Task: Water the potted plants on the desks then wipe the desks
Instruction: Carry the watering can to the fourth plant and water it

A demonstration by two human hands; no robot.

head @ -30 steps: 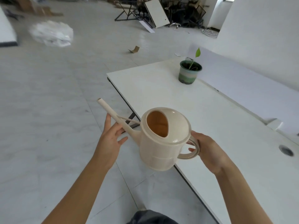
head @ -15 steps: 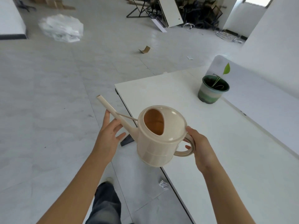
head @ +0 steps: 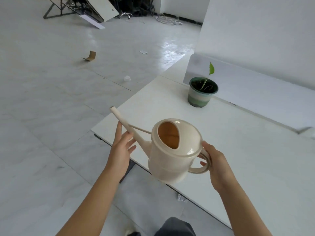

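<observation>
I carry a cream watering can point(head: 172, 157) over the near corner of the white desk point(head: 247, 150). My right hand point(head: 215, 165) grips its loop handle. Under the long spout sits my left hand point(head: 121, 148), fingers straight and touching the spout from below. The spout points up and to the left. A green striped pot point(head: 202, 93) with one thin seedling and a single leaf stands on the desk's far part, beyond the can and to the right, next to a low white divider panel point(head: 255, 92).
Pale tiled floor lies to the left, with a cardboard scrap point(head: 90, 56), a small white lump point(head: 127, 78) and a crumpled bit point(head: 181, 197) under the desk edge. Stacked frames, boards and cables point(head: 95, 9) fill the far back. A white wall point(head: 255, 28) rises at right.
I have walked closer to the desk; the pot now sits nearer and more central. The can has moved over the desk corner, both hands keeping the same hold.
</observation>
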